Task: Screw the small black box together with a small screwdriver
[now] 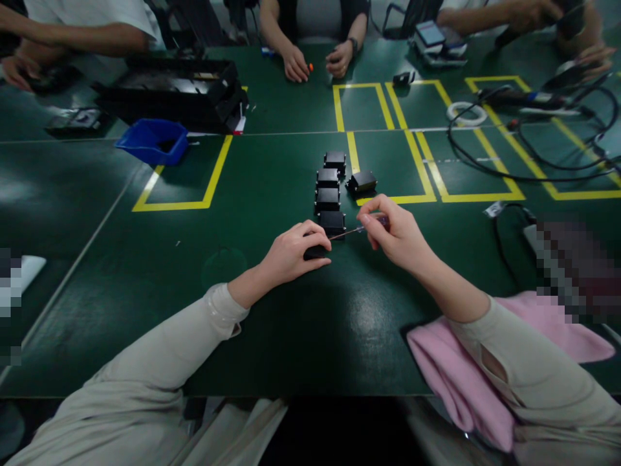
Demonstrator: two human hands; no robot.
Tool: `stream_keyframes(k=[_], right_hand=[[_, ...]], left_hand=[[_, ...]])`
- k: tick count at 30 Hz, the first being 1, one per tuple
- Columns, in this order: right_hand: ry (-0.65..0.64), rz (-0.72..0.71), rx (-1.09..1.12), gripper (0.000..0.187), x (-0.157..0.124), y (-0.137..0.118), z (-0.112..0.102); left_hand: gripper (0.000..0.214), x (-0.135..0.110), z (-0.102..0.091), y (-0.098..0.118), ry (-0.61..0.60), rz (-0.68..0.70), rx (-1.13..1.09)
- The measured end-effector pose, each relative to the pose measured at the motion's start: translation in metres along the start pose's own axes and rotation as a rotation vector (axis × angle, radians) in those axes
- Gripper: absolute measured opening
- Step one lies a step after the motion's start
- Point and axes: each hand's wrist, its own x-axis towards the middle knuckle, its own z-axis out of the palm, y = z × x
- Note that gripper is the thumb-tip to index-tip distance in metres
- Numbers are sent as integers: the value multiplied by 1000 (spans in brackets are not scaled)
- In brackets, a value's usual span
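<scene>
My left hand [295, 255] is closed around a small black box [316, 252], its fingers covering much of it. In my right hand [395, 233] is a screwdriver [359, 228], gripped by its handle. The thin metal shaft points left, and its tip reaches the right side of the held box; whether it sits in a screw is too small to tell. Just beyond my left hand, several similar black boxes [328, 197] stand in a column leading away from me. Another black box [363, 182] lies to the right of that column, tilted.
On the green table [272, 336] are yellow tape outlines, a blue scoop-shaped bin [154, 141] and a black tray [169, 90] at left. Black cables [528, 175] and a white ring [466, 114] lie right. A pink cloth [466, 375] is under my right arm. Co-workers sit opposite.
</scene>
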Motion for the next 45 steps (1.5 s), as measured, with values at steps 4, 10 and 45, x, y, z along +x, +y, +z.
stream_keyframes(k=[4, 10, 45], right_hand=[[16, -27, -7, 6, 0, -1, 0], [-3, -4, -19, 14, 1, -2, -1], [-9, 17, 12, 15, 0, -2, 0]], left_hand=[[15, 0, 0, 0, -2, -5, 0], [15, 0, -1, 1, -3, -5, -1], [15, 1, -1, 2, -9, -14, -2]])
